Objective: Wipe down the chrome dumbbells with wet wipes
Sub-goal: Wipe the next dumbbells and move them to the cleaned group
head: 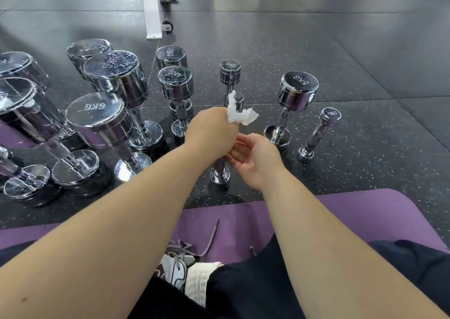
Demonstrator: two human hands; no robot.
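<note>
Dumbbell (220, 175) upright on floor (341, 172), base just ahead of purple mat (353, 211), long axis near vertical. Handle gripped in left hand (209, 131), clenched round wet wipe (239, 115), wipe ends poking above fist. Right hand (255, 163) slack, fingers loose, just beside handle, lower, nearer base.

Chrome dumbbells (117, 80) of graded size, all stood on end on dark speckled floor (341, 75), bulkiest at left. Stamped top faces: 6KG dumbbell (95, 119) front left, 4KG dumbbell (175, 85) centre, 5KG dumbbell (295, 92) and small 1KG dumbbell (319, 133) at right, the last leaning slightly. Wet mottling on several left-hand top faces. Slim dumbbell (220, 175) centre foreground, lower head on floor, shaft enclosed in left hand (209, 133). Wet wipe (241, 114): white, crumpled, protruding from top of same fist.
</note>
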